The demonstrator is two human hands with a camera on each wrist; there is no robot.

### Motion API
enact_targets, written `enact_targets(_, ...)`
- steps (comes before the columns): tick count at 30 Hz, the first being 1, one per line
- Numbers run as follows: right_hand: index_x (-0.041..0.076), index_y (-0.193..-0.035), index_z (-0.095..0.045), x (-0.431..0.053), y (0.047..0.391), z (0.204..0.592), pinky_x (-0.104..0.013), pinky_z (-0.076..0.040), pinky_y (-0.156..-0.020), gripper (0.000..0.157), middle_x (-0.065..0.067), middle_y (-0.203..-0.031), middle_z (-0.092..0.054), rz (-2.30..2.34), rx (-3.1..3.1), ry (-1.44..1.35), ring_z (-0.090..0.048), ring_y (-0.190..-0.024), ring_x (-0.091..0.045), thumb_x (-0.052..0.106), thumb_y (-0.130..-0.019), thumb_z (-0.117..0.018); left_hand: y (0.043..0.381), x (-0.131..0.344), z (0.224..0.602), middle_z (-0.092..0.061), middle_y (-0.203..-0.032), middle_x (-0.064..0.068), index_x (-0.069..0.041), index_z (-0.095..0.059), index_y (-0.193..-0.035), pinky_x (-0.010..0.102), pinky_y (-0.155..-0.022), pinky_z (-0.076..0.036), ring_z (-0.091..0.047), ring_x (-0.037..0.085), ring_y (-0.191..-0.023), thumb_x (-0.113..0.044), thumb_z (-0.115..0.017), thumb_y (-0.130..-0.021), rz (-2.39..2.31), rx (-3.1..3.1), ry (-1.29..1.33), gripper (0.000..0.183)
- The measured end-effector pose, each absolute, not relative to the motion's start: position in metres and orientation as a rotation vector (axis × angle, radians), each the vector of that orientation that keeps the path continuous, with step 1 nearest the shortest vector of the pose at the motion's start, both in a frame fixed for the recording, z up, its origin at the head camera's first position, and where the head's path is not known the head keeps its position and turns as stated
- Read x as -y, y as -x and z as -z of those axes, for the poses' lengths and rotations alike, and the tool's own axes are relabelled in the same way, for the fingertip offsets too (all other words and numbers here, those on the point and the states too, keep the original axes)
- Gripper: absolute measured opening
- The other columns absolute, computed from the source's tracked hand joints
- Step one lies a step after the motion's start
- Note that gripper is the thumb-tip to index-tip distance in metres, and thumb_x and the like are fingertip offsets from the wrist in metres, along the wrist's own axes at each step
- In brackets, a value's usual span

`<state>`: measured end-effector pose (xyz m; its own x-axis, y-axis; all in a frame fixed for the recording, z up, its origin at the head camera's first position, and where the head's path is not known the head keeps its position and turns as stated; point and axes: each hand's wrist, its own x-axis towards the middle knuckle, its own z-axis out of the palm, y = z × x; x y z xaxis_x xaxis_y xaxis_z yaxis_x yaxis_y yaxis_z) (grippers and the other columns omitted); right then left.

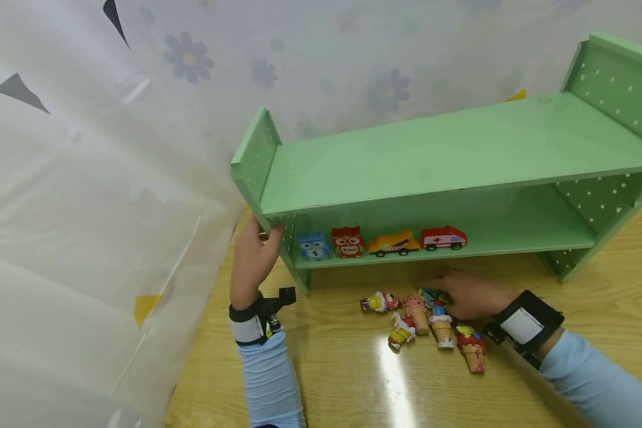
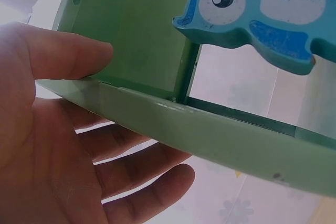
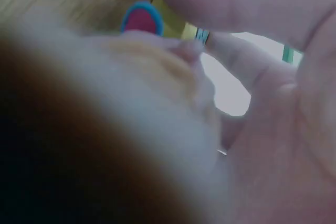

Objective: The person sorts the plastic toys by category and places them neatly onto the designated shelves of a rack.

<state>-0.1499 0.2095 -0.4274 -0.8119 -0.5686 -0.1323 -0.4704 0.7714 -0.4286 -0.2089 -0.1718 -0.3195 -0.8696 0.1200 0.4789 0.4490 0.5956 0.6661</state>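
My left hand [image 1: 252, 258] grips the left side panel [image 1: 286, 238] of a green shelf, thumb on the inner face and fingers around the outside. Close to that thumb stands a blue owl block [image 1: 313, 246] marked 1; it looms large in the left wrist view. My right hand [image 1: 473, 294] is low over the table in front of the shelf, thumb and fingertips pinching a small blue-and-yellow toy piece [image 1: 429, 296], partly hidden by the hand. Around it lie ice-cream-cone pieces, one blue-topped [image 1: 441, 327], one pink [image 1: 416, 314] and one red-topped [image 1: 471, 348].
On the lower shelf board stand a red owl block [image 1: 348, 242], a yellow tow truck [image 1: 393, 244] and a red ambulance [image 1: 443, 238]. Two more colourful figures [image 1: 380, 302] lie left of the cones on the wooden table [image 1: 342, 368]. A flowered plastic sheet [image 1: 112, 196] hangs behind and left.
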Motion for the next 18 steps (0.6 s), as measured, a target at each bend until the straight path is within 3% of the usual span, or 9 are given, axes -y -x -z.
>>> enact_targets(2,0.007,-0.135,-0.052,-0.211,0.149,0.428,-0.028,-0.041,-0.054,0.062,-0.035,-0.127,-0.051,0.578,-2.738,0.799,-0.054,-0.071,-0.016,-0.004,-0.075,-0.059,0.209,0.171,0.319,-0.064,-0.115,0.015,-0.009,-0.054,-0.123,0.048,-0.080,-0.056,-0.062,0.027,-0.098,-0.027,-0.053,-0.095,1.181,2.432,0.469,0.033)
enact_targets(6,0.000,-0.129,-0.053,-0.214,0.146,0.431,-0.043,-0.053,-0.070,0.055,-0.028,-0.123,-0.056,0.638,-2.800,0.724,-0.059,-0.096,-0.034,0.003,-0.076,-0.068,0.208,0.171,0.319,-0.064,-0.115,0.015,-0.009,-0.054,-0.122,0.049,-0.079,-0.056,-0.062,0.027,-0.098,-0.027,-0.053,-0.096,1.183,2.421,0.482,0.032)
enact_targets(8,-0.002,-0.129,-0.052,-0.215,0.146,0.434,-0.045,-0.054,-0.073,0.057,-0.025,-0.119,-0.058,0.673,-2.820,0.676,-0.060,-0.098,-0.034,0.008,-0.076,-0.072,0.207,0.171,0.319,-0.064,-0.115,0.014,-0.010,-0.055,-0.121,0.049,-0.079,-0.056,-0.063,0.027,-0.098,-0.028,-0.053,-0.096,1.177,2.417,0.484,0.031)
enact_targets(13,-0.002,-0.128,-0.050,-0.219,0.145,0.441,-0.035,-0.051,-0.066,0.062,-0.017,-0.109,-0.063,0.728,-2.877,0.608,-0.060,-0.086,-0.022,0.014,-0.074,-0.077,0.207,0.171,0.319,-0.065,-0.115,0.013,-0.010,-0.055,-0.121,0.049,-0.079,-0.056,-0.063,0.027,-0.097,-0.027,-0.053,-0.096,1.165,2.411,0.478,0.031)
enact_targets(18,0.000,-0.129,-0.048,-0.221,0.142,0.445,-0.036,-0.052,-0.066,0.059,-0.012,-0.101,-0.065,0.787,-2.930,0.590,-0.061,-0.082,-0.018,0.016,-0.078,-0.074,0.207,0.170,0.319,-0.064,-0.116,0.014,-0.009,-0.054,-0.122,0.049,-0.079,-0.056,-0.063,0.028,-0.097,-0.027,-0.052,-0.096,1.161,2.413,0.478,0.032)
